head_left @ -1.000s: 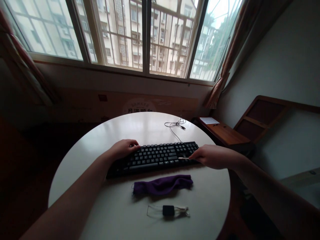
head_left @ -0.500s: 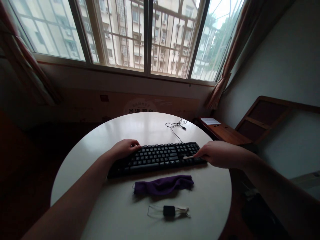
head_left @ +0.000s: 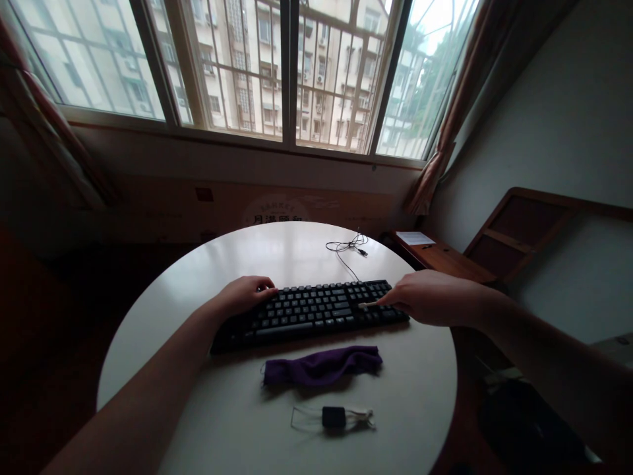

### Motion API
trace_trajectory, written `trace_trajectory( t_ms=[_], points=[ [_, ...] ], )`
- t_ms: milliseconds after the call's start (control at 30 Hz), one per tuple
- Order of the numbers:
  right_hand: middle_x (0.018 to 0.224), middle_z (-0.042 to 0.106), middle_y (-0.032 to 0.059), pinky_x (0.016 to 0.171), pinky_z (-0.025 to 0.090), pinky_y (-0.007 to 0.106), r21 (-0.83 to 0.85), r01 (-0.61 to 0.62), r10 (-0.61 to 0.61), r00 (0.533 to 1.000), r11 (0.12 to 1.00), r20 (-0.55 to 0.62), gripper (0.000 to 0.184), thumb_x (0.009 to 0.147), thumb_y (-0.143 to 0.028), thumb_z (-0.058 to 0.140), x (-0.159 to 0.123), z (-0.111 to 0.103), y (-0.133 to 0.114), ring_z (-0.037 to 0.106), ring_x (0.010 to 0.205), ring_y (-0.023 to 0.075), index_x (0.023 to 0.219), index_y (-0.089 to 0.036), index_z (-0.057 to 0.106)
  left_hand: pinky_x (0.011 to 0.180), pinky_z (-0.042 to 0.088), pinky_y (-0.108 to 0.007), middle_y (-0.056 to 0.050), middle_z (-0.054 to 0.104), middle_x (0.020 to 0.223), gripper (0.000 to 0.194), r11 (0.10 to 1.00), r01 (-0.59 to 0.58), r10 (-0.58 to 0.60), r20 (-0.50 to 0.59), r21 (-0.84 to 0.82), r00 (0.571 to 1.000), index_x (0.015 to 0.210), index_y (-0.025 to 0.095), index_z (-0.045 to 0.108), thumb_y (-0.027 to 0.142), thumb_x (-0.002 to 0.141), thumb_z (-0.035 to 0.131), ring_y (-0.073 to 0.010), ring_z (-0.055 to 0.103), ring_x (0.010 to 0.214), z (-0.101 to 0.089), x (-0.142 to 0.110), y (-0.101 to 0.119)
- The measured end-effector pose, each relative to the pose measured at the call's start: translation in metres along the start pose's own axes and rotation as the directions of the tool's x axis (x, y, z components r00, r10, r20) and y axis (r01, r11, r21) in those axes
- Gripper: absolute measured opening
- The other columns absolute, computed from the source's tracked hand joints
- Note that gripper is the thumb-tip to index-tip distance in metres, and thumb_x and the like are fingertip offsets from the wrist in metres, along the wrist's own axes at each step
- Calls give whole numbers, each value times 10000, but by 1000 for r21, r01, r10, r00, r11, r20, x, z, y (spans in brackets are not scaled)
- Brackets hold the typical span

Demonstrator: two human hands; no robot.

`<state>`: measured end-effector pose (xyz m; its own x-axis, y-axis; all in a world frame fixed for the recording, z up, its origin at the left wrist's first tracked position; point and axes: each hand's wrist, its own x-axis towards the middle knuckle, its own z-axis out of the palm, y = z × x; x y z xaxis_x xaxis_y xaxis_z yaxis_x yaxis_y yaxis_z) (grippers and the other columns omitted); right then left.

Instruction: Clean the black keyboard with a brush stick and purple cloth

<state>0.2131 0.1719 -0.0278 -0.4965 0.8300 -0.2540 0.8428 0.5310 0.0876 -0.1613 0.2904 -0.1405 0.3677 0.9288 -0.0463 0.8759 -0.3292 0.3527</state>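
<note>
A black keyboard lies across the round white table, its left end tilted towards me. My left hand grips its upper left edge, thumb on top and the other fingers curled behind. My right hand is closed in a pinch on a thin pale stick with a whitish tip, which looks like a cotton swab. That tip rests on or just over the keys between the main block and the number pad. Its rear end is hidden in my fingers.
Nearer me lie a folded purple cloth and a small black block with wire loops and pale ends. The keyboard's coiled cable rests behind it. A wooden chair with papers stands at the right.
My right hand has shifted slightly left and up, carrying the swab tip a little farther back over the keys. My left hand stays on the keyboard's edge.
</note>
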Motion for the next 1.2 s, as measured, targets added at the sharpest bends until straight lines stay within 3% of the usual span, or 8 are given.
trace_trajectory(
  t_ms=[133,400,600,900,1200],
  points=[
    [1010,681,30,740,391,208,-2,46,-46,998,999,41,419,893,-199,473,7,5,-4,642,891,140,1238,-348,659,782,458,-316,-64,711,1043,500,1000,-7,7,0,2,1000,1031,253,713,618,816,448,-261,627,944,-1,0,1],
    [969,684,39,741,404,231,2,-81,81,997,997,4,375,902,-216,426,-8,13,5,645,883,170,1129,-297,714,768,454,-309,-50,714,1021,473,1000,-1,1,4,-13,1000,1016,260,714,604,824,453,-253,631,915,-1,-1,0],
    [1003,675,80,779,434,210,35,-187,188,982,982,-19,395,891,-194,418,-12,31,5,645,897,160,1175,-216,692,769,450,-318,-56,713,1024,467,1000,5,-5,0,-11,1000,1016,256,712,598,821,461,-255,630,915,-1,-1,0],
    [939,679,82,694,417,233,-41,-204,204,979,978,-10,487,870,-148,418,-11,43,-19,663,841,199,1292,-293,613,779,449,-321,-62,714,1034,472,1000,5,-5,3,-20,1000,1015,256,713,602,816,462,-255,629,923,0,1,-3],
    [1083,669,55,737,426,235,-1,-208,207,977,978,-50,472,911,-181,403,-23,39,-6,654,969,203,1310,-339,600,786,455,-315,-62,710,1039,489,1000,-1,1,0,-14,1000,1019,257,715,616,814,453,-261,628,925,-1,-1,0]
  ],
)
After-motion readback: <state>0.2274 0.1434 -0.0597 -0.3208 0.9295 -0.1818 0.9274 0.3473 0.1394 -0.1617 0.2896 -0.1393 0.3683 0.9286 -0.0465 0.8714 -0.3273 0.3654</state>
